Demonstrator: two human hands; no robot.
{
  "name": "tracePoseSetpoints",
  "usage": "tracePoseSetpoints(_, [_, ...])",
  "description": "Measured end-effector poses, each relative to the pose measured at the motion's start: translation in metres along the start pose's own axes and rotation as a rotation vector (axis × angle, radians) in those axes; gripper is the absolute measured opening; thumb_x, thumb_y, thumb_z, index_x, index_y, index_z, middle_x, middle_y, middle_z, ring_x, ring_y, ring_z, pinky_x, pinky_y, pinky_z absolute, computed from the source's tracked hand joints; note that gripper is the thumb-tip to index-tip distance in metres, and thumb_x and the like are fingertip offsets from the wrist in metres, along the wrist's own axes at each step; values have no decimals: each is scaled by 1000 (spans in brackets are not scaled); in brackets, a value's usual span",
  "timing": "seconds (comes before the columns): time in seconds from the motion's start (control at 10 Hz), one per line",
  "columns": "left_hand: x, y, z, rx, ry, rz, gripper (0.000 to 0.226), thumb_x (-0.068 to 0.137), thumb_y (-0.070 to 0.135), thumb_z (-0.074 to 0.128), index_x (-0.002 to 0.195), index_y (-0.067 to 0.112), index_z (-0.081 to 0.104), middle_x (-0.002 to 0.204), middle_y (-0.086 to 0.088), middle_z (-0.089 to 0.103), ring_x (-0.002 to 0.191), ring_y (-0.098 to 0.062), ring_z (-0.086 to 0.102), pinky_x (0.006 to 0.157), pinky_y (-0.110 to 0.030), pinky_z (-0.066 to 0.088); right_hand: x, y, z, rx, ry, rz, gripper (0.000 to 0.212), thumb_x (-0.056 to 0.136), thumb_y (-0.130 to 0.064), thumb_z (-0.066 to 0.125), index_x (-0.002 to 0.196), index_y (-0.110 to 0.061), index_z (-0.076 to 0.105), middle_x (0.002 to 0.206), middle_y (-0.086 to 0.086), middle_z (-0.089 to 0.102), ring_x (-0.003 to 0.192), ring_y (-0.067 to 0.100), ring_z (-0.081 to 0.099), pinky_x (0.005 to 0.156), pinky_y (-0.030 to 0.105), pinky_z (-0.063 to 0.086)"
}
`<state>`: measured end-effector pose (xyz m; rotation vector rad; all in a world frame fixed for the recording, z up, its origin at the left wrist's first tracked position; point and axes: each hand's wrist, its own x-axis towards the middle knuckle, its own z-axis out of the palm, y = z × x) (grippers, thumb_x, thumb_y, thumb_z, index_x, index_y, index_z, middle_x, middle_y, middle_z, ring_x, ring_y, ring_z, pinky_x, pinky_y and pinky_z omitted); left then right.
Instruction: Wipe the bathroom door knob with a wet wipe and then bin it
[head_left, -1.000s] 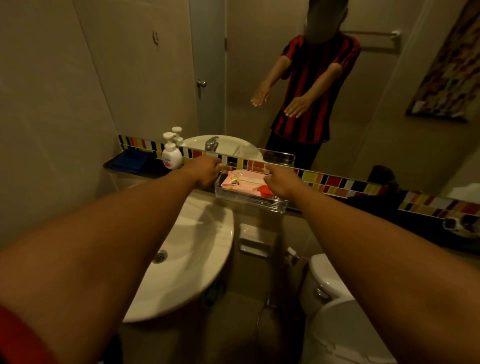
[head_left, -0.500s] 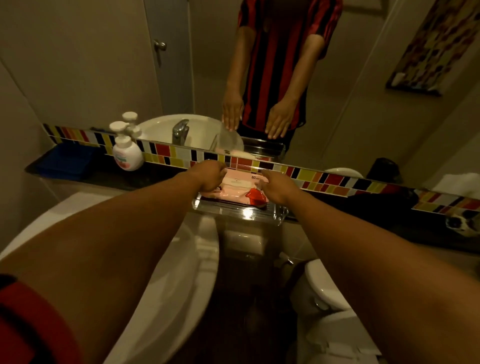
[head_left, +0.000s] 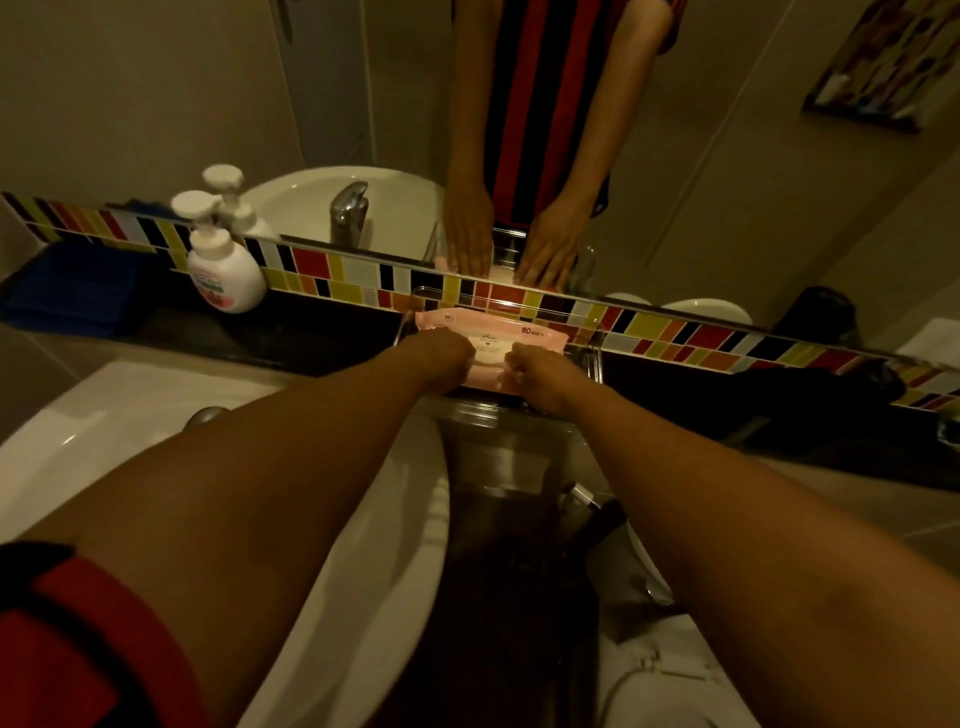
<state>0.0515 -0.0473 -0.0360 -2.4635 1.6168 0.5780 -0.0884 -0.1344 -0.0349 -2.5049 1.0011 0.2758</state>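
Note:
A pink wet wipe pack (head_left: 524, 332) lies in a clear plastic tray (head_left: 592, 349) on the dark shelf under the mirror. My left hand (head_left: 441, 358) grips the pack's left front part with curled fingers. My right hand (head_left: 540, 375) is closed on its right front part, near the white label flap. In the mirror both hands show with their fingers laid on the pack. No loose wipe is visible. The bathroom door (head_left: 322, 104) appears only as a reflection, its knob almost cut off at the top edge.
A white pump soap bottle (head_left: 226, 270) stands on the shelf at left, beside a blue tray (head_left: 67, 291). The white basin (head_left: 363, 545) is below my left arm, the toilet (head_left: 670, 670) at lower right. A dark object (head_left: 813, 317) sits on the shelf at right.
The view has moved closer and tilted down. Both hands have come in from the tray's sides onto the front of the pink pack, and the red part of the pack is now covered.

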Motion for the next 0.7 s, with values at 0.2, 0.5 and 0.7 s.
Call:
tracePoseSetpoints(0.2, [7, -3, 6, 36, 64, 71, 34, 92, 17, 58, 125, 12, 59, 128, -12, 60, 118, -28, 57, 102, -39, 49, 9, -1, 2, -66, -41, -20, 33, 97, -25, 52, 126, -10, 57, 145, 13, 48, 124, 30, 51, 101, 39, 44])
tracePoseSetpoints(0.5, [5, -8, -4, -57, 10, 57, 38, 98, 17, 43, 130, 4, 57, 135, -17, 56, 126, -34, 52, 107, -42, 42, 6, -5, 1, -85, -40, -25, 34, 97, -27, 51, 124, -7, 55, 139, 15, 50, 119, 30, 54, 101, 43, 47])
tracePoseSetpoints(0.7, [-18, -16, -27, -82, 134, 15, 46, 97, 14, 47, 143, 13, 45, 146, -13, 48, 130, -30, 48, 108, -39, 41, 1, -19, -25, -33, 38, -16, 43, 97, -22, 51, 138, -9, 47, 139, 14, 51, 124, 30, 51, 103, 41, 45])
